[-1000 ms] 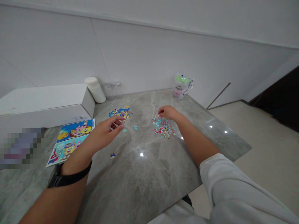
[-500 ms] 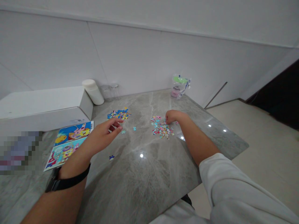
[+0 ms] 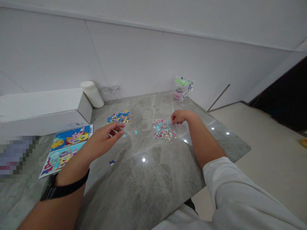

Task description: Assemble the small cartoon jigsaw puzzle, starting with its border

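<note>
- A white box (image 3: 38,111) is standing at the far left, and a picture sheet (image 3: 64,150) is lying before it, partly behind the left forearm.
- The left hand (image 3: 103,140) is hanging near the blue-and-yellow puzzle pile (image 3: 120,117), its fingers loosely bending, with a gap showing between them and the thumb.
- A dark blue piece (image 3: 112,163) is lying nearer the person; two teal pieces (image 3: 136,132) are lying between the piles.
- The pink-and-teal puzzle pile (image 3: 165,131) is spreading across the table (image 3: 153,185).
- The right hand (image 3: 180,117) is bending its fingers at that pile's right edge; whether they are pinching a piece is unclear.
</note>
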The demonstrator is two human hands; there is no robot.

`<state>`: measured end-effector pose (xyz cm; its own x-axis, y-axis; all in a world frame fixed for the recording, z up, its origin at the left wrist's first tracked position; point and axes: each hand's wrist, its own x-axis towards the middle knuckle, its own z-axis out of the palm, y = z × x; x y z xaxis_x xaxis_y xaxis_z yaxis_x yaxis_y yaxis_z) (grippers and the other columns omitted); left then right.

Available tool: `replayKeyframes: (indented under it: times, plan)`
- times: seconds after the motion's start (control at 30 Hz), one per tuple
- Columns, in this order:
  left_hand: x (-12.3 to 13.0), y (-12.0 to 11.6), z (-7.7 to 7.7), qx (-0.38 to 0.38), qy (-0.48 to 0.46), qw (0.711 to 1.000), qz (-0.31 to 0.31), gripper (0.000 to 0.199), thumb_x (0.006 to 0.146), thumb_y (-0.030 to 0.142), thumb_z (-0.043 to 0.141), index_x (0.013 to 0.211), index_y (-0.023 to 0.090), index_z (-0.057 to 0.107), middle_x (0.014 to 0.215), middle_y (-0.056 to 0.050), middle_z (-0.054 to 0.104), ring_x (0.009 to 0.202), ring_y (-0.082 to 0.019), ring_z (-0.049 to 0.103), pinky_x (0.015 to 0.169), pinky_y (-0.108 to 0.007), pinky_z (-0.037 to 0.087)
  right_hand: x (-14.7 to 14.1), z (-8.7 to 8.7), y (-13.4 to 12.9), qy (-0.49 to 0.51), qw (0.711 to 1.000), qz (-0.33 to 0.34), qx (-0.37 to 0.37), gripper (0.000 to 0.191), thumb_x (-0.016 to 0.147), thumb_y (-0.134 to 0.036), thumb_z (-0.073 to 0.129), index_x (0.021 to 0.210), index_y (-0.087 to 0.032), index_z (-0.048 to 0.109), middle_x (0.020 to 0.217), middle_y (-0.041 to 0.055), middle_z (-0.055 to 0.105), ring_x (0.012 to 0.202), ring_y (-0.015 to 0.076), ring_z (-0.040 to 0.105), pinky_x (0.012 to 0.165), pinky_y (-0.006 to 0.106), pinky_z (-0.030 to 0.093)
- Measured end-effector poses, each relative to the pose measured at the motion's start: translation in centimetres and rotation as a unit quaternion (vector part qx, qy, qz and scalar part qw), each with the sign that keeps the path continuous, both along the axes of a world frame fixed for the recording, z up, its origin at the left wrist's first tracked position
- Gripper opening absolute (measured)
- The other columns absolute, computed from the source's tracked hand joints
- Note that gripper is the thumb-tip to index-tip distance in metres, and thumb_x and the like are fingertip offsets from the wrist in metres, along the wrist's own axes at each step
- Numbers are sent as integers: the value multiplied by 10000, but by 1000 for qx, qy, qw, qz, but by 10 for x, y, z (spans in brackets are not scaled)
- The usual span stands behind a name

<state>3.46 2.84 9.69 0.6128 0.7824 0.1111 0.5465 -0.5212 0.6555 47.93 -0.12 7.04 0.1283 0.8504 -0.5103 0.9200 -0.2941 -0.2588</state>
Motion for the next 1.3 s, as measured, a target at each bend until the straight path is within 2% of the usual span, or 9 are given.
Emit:
replayKeyframes:
  times: [0.13, 0.27, 0.47, 0.57, 0.67, 0.8, 1.1, 1.2, 1.3]
  plan:
    - [0, 0, 0, -2, -1, 1000, 1, 590, 912, 710, 552, 1221, 241, 732, 972, -64, 759, 792, -221, 684, 712, -340, 561, -2, 2, 1, 62, 998, -21, 27, 99, 774, -223, 789, 810, -172, 713, 814, 60, 776, 712, 161, 709, 671, 241, 548]
    - [0, 0, -1, -1, -2, 1000, 10, 560, 919, 670, 562, 1227, 236, 739, 965, -59, 755, 746, -208, 667, 710, -347, 551, -24, 17, -2, 125, 985, 48, 109, 138, 840, -212, 705, 971, -178, 733, 885, 46, 776, 762, 155, 692, 686, 228, 528]
    - [0, -3, 2, -17, -45, 999, 14, 513, 936, 622, 575, 1202, 215, 739, 987, -65, 765, 813, -217, 689, 733, -346, 551, -101, 63, -12, 212, 942, 157, 208, 246, 942, -252, 581, 1091, -193, 766, 1006, 44, 787, 886, 165, 699, 807, 256, 528]
    - [1, -8, 9, -36, -64, 997, 17, 491, 939, 616, 590, 1155, 207, 754, 990, -60, 775, 793, -202, 665, 718, -332, 533, -139, 82, -12, 223, 927, 196, 230, 210, 932, -250, 633, 1093, -203, 759, 993, 39, 785, 879, 162, 691, 802, 255, 517]
    - [1, -13, 17, -54, -89, 995, 7, 450, 922, 599, 627, 1067, 198, 771, 939, -50, 770, 786, -192, 645, 703, -313, 508, -169, 92, -7, 235, 909, 230, 256, 207, 901, -252, 695, 1100, -219, 738, 962, 24, 779, 848, 159, 684, 784, 262, 512]
    - [1, -16, 23, -59, -115, 991, -17, 364, 914, 535, 659, 976, 198, 779, 888, -36, 750, 800, -181, 633, 699, -290, 480, -195, 91, 1, 300, 878, 261, 265, 196, 881, -279, 718, 1067, -216, 720, 908, 14, 766, 798, 159, 672, 754, 282, 512]
    - [0, -10, 10, -69, -128, 989, 6, 330, 914, 512, 660, 862, 197, 743, 800, -7, 702, 749, -163, 600, 659, -271, 456, -209, 57, 12, 391, 848, 232, 271, 199, 881, -360, 722, 1024, -221, 722, 876, 7, 739, 813, 164, 664, 744, 290, 510]
    - [3, -10, 8, -62, -113, 992, 0, 348, 924, 527, 647, 885, 199, 758, 796, -12, 709, 742, -169, 605, 661, -280, 451, -199, 61, 10, 372, 856, 230, 277, 196, 873, -332, 726, 1030, -214, 733, 870, 9, 745, 795, 160, 659, 744, 288, 506]
    - [6, -11, 8, -48, -99, 994, -5, 358, 940, 535, 630, 943, 206, 772, 856, -28, 748, 770, -183, 630, 679, -292, 465, -167, 69, 10, 305, 884, 208, 286, 180, 865, -319, 740, 1008, -210, 748, 856, 13, 753, 773, 159, 654, 734, 284, 495]
